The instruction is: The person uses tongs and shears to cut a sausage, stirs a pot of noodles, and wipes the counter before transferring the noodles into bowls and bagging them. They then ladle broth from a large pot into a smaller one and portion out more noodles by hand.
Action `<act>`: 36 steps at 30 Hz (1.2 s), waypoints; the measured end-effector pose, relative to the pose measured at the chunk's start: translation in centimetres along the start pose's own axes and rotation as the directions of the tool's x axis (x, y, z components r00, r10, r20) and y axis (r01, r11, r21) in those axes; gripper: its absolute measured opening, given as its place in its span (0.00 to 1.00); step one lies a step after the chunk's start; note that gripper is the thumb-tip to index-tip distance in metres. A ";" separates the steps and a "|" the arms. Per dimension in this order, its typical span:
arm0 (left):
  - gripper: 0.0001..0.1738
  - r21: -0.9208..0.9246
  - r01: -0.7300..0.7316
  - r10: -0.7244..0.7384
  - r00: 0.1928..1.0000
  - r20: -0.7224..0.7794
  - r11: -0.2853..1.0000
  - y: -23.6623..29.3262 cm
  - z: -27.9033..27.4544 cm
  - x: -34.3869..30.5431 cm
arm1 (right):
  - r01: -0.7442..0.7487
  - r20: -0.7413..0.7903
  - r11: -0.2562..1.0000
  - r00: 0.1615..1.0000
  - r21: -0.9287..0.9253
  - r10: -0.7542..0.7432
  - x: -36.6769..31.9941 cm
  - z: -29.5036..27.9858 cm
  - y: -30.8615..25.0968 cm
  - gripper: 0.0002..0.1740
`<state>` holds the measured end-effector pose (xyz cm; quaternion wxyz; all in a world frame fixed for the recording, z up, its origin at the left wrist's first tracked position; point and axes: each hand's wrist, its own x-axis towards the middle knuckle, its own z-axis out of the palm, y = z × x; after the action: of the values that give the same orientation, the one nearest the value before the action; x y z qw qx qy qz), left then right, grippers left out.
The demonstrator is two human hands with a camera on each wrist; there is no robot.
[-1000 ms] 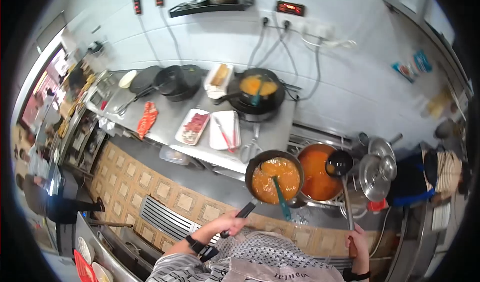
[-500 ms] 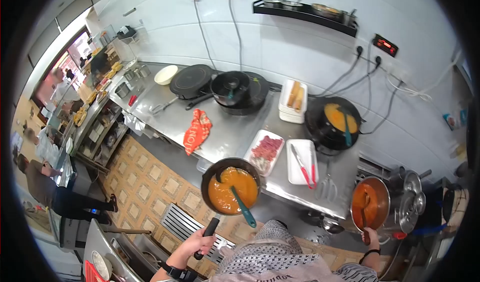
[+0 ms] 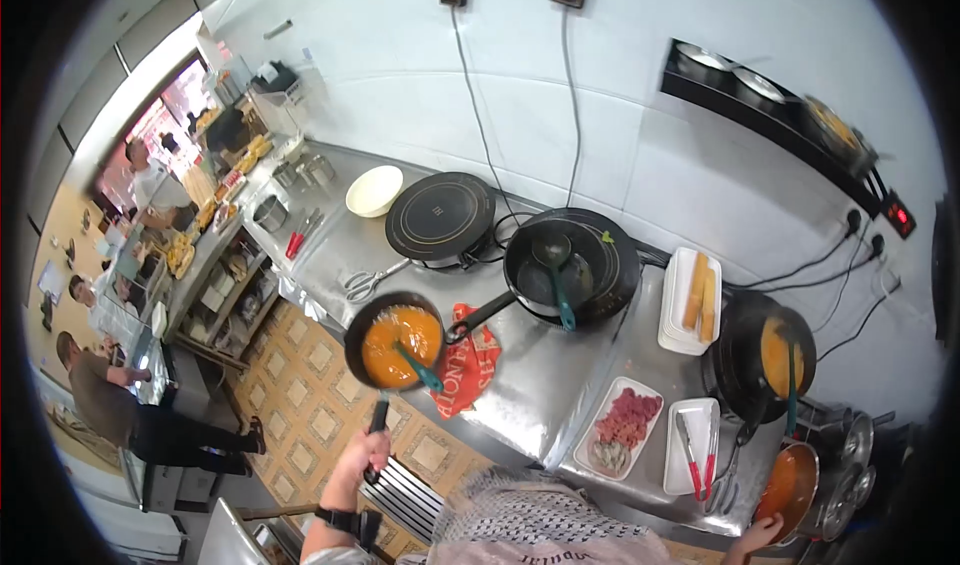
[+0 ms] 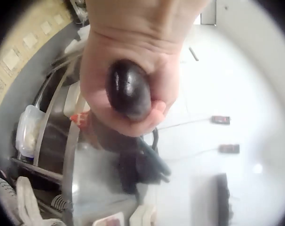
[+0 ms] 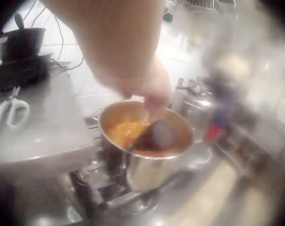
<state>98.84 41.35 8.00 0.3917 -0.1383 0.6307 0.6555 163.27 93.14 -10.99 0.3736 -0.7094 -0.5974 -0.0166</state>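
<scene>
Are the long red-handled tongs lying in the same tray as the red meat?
No, the red-handled metal tongs lie in their own white tray, beside the red meat's white tray.

Black wristband (image 3: 340, 520); pale garment (image 3: 560, 533), small dark print, dark lettering.

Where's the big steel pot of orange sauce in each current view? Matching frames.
Head: steel pot, lower right, beside the steel counter.
Left wrist: not in it.
Right wrist: near centre, steel counter to its left.
Shared landmark: steel counter, in all three.
</scene>
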 end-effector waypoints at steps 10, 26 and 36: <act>0.07 0.089 -0.074 0.051 0.970 0.238 0.993 17.6 -5.7 20.3 | 0.408 0.099 0.723 0.832 0.557 -0.546 -10.8 -1.5 -49.9 0.07; 0.14 0.356 -0.082 -0.192 0.720 0.667 0.931 29.1 -8.3 38.6 | 0.893 0.060 0.415 0.411 0.176 -0.910 -9.9 2.5 -109.5 0.35; 0.25 -0.031 -0.695 0.663 0.669 0.335 0.718 31.6 -5.7 29.9 | 0.883 0.052 0.423 0.441 -0.206 -0.896 -6.3 3.8 -119.8 0.38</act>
<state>55.69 49.37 9.57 0.2233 0.2351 0.5954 0.7351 56.88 90.80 44.48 0.2534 -0.3202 -0.8638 -0.2952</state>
